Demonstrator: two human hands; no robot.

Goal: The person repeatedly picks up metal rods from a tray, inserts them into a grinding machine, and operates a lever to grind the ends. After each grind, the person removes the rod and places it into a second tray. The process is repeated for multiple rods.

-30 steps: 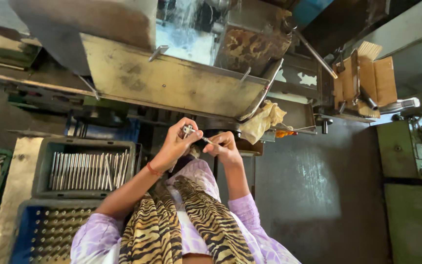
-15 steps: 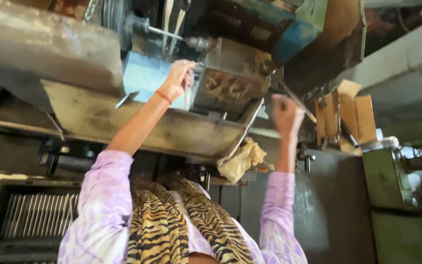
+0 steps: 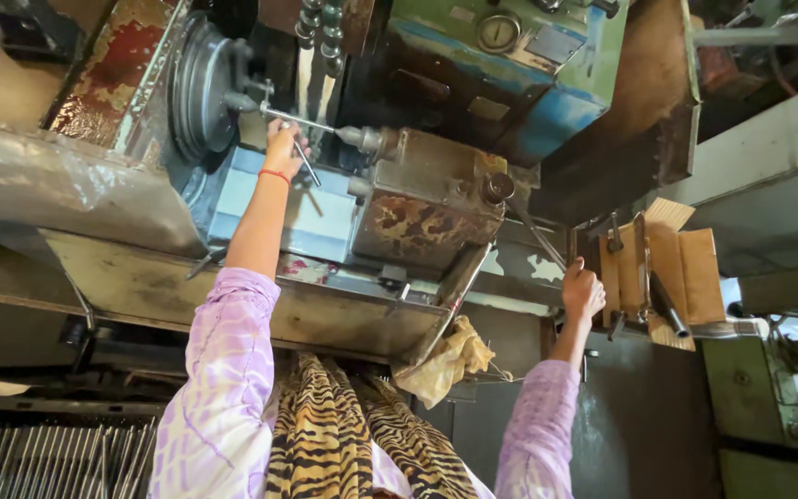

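The view is inverted, with a lathe-like machine (image 3: 436, 139) filling the frame. The left hand (image 3: 283, 148) is raised to the chuck (image 3: 200, 88) area. Its fingers (image 3: 290, 129) are curled shut around a thin metal rod (image 3: 305, 162). The rod's lower end is seen poking out below the fist, angled down toward the blue plate (image 3: 316, 217). The rod's upper part is hidden inside the grip. A horizontal spindle bar (image 3: 297, 118) is crossed just above the knuckles, near the fingers; contact with it cannot be told. A red band (image 3: 273, 174) is worn at the left wrist.

The right hand (image 3: 582, 291) is raised well apart from the left, on the far side of the rusty housing (image 3: 417, 212). Its fingers are closed on the lower end of a long lever (image 3: 533, 231), which runs up to a round knob (image 3: 498, 188). The palm side is hidden, so the tightness of the grip cannot be told.

A cardboard box (image 3: 685, 273) is seen just beside the right hand. A yellow rag (image 3: 450, 360) hangs at the tray's (image 3: 325, 310) corner. A crate (image 3: 48, 453) of metal rods sits at lower left.
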